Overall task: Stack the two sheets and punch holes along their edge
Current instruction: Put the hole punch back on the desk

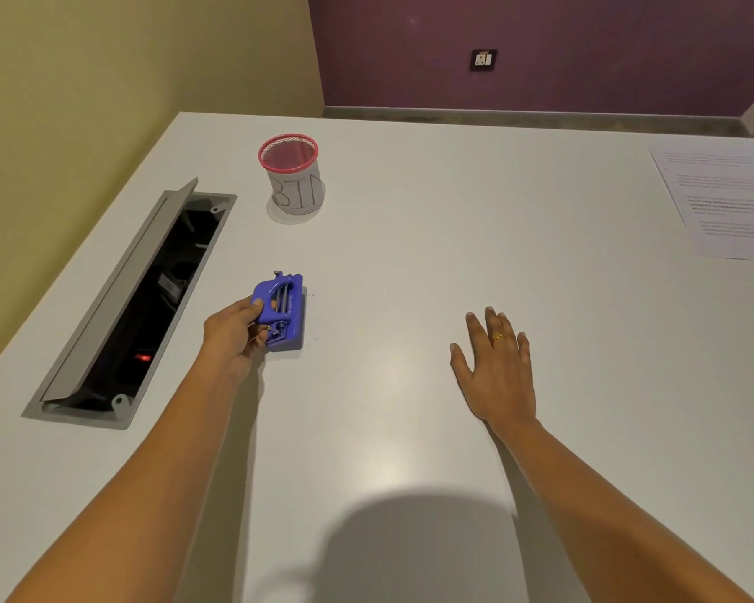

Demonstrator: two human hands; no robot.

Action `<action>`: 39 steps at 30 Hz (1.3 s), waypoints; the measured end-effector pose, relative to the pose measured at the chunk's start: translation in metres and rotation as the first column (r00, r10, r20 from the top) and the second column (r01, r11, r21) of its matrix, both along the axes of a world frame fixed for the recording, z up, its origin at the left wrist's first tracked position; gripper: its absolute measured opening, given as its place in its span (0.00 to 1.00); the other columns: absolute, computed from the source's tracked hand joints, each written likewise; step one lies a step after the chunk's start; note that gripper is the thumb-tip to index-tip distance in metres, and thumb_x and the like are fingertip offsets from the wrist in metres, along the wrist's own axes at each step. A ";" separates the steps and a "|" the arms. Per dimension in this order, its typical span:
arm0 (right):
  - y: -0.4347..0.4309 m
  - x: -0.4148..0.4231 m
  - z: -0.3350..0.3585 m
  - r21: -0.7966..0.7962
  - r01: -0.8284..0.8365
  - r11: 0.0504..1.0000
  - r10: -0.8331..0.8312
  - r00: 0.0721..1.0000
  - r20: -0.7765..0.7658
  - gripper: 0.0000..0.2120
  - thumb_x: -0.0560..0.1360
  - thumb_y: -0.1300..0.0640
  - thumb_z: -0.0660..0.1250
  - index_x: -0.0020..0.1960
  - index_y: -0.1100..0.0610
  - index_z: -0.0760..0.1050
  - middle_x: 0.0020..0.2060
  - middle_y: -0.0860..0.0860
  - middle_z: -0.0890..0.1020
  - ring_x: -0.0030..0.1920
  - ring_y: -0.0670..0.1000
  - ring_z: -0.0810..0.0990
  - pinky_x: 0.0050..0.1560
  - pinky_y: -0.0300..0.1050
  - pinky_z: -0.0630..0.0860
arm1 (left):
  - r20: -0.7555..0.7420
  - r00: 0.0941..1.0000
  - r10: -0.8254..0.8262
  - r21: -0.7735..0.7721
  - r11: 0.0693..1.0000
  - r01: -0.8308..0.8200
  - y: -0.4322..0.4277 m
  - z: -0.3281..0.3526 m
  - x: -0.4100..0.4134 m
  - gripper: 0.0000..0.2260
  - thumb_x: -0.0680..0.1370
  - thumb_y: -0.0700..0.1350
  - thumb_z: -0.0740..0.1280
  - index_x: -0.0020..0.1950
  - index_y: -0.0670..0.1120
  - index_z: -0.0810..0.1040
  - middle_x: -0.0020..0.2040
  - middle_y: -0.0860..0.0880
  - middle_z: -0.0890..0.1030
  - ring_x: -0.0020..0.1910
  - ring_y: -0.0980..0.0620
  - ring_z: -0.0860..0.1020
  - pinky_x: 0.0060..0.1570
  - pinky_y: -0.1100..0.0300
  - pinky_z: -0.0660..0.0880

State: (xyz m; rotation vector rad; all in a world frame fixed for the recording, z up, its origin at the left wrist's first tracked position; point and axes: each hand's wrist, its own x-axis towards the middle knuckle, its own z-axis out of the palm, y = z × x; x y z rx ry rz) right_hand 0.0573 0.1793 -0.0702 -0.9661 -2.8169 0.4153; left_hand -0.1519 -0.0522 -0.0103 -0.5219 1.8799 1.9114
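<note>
White smooth bench (410,254): satin finish, soft sheen with a diffuse light patch, uniform surface. Blue plastic hole punch (284,313): smooth moulded body, slightly glossy, with small bright metal pins and rods; red wire-mesh cup (294,176) has a matt white paper wrap, hand-lettered. Grey rectangular cable hatch (118,298) looks like matt metal, white printed paper sheets (727,198) are flat and matt, and the gold-coloured ring (498,336) on the right hand (497,372) is shiny metal.
</note>
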 end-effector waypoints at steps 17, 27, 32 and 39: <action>-0.048 -0.069 0.023 -0.331 -0.330 0.884 0.308 0.944 -0.119 0.21 0.80 0.53 0.54 0.71 0.57 0.63 0.74 0.52 0.60 0.74 0.49 0.57 0.73 0.43 0.56 | -0.207 0.973 -0.099 -0.310 0.950 0.030 -0.026 -0.004 -0.031 0.15 0.77 0.39 0.64 0.63 0.40 0.74 0.50 0.43 0.77 0.34 0.55 0.74 0.34 0.66 0.71; -0.089 -0.138 0.033 -0.535 -0.376 0.757 0.393 0.915 -0.088 0.22 0.80 0.61 0.51 0.74 0.58 0.57 0.76 0.51 0.54 0.75 0.48 0.55 0.70 0.38 0.52 | -0.237 0.963 -0.132 -0.401 0.916 0.027 -0.029 -0.005 -0.034 0.16 0.76 0.40 0.65 0.64 0.41 0.74 0.57 0.40 0.79 0.46 0.46 0.79 0.48 0.54 0.76; -0.096 -0.159 0.035 -0.463 -0.422 0.779 0.469 0.883 -0.015 0.23 0.80 0.61 0.52 0.74 0.61 0.55 0.76 0.55 0.53 0.76 0.55 0.52 0.74 0.48 0.53 | -0.484 0.817 -0.315 -0.665 0.739 -0.109 -0.023 -0.001 -0.009 0.16 0.75 0.39 0.64 0.63 0.41 0.74 0.62 0.42 0.75 0.59 0.46 0.73 0.56 0.56 0.72; -0.099 -0.145 0.029 -0.391 -0.528 0.754 0.584 0.811 0.031 0.21 0.82 0.60 0.47 0.75 0.59 0.52 0.76 0.53 0.53 0.76 0.49 0.50 0.74 0.40 0.47 | -0.376 0.503 -0.778 -0.836 0.519 0.178 -0.006 -0.042 0.042 0.19 0.80 0.42 0.56 0.71 0.43 0.65 0.74 0.47 0.64 0.75 0.52 0.58 0.70 0.58 0.60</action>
